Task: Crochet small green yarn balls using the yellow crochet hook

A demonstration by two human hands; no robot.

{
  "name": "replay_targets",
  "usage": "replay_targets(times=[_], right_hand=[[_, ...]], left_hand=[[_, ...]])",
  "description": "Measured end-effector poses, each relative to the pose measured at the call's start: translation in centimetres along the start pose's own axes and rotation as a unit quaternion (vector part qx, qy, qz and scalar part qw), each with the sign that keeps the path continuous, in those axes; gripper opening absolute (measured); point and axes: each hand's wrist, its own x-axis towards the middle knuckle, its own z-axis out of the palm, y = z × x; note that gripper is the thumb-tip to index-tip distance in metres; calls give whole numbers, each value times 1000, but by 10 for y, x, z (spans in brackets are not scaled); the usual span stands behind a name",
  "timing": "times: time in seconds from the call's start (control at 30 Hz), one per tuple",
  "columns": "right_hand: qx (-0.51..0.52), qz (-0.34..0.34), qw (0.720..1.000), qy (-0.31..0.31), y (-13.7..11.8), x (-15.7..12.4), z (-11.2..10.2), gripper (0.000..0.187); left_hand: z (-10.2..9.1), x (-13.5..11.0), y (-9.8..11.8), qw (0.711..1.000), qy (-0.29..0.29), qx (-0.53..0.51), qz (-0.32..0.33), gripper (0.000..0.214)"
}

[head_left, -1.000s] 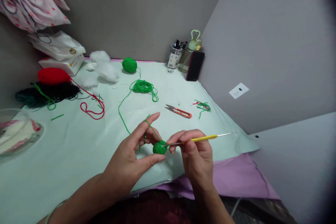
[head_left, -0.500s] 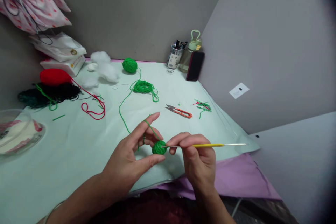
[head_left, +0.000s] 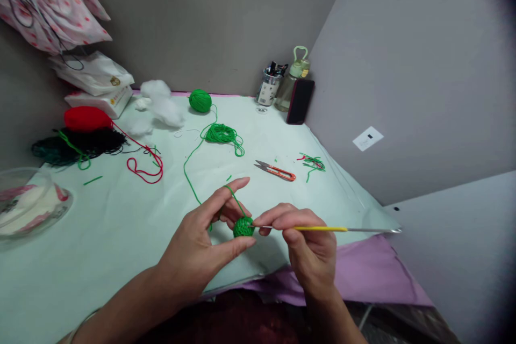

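My left hand (head_left: 205, 231) pinches a small round green crochet piece (head_left: 243, 227) between thumb and fingers. Green yarn (head_left: 237, 199) runs over its raised index finger down to the piece. In my right hand (head_left: 306, 242) is a crochet hook (head_left: 322, 228) with a yellow grip, held like a pen. The hook's left tip meets the crochet piece; whether it sits inside a stitch is too small to tell. From my left hand the yarn trails back to a loose green heap (head_left: 221, 133) and a green yarn ball (head_left: 200, 101).
Orange thread snips (head_left: 276, 170) lie beyond my hands, with yarn scraps (head_left: 312, 164) to their right. White stuffing (head_left: 163, 105), red yarn (head_left: 87, 118), dark yarn (head_left: 80, 146) and a plastic tub (head_left: 32, 204) are on the left. A phone (head_left: 300, 102) leans against a bottle (head_left: 285, 91) at the back.
My right hand and the hook have shifted slightly right, and the hook's far end reaches further right. The left index finger has moved a little right and down.
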Motion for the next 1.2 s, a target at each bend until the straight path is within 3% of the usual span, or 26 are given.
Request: replay_targets(times=[0.2,0.33,0.63,0.8,0.87,0.97,1.2], right_hand=[[-54,-23,997,-57,-6,4,-4,19],[-127,-84,985,-79,-6,2,-5,24],[-372,-219,899,-68,-6,-6,3,43],[-410,-254,874,-58,-11,-9,3,46],[-405,-251,878,-46,-10,-10,2,46],[-351,-230,908,-17,-5,-12,1,46],[-202,-160,966,27,3,-17,6,33]], left_hand=[[2,-1,1,999,23,43,12,64],[4,1,1,997,46,53,29,67],[12,-3,-13,994,84,30,69,61],[11,-9,-8,996,43,-74,1,52],[9,-10,-4,992,35,-114,-37,53],[7,-11,4,984,41,-155,-72,59],[8,-10,13,978,32,-188,-81,68]])
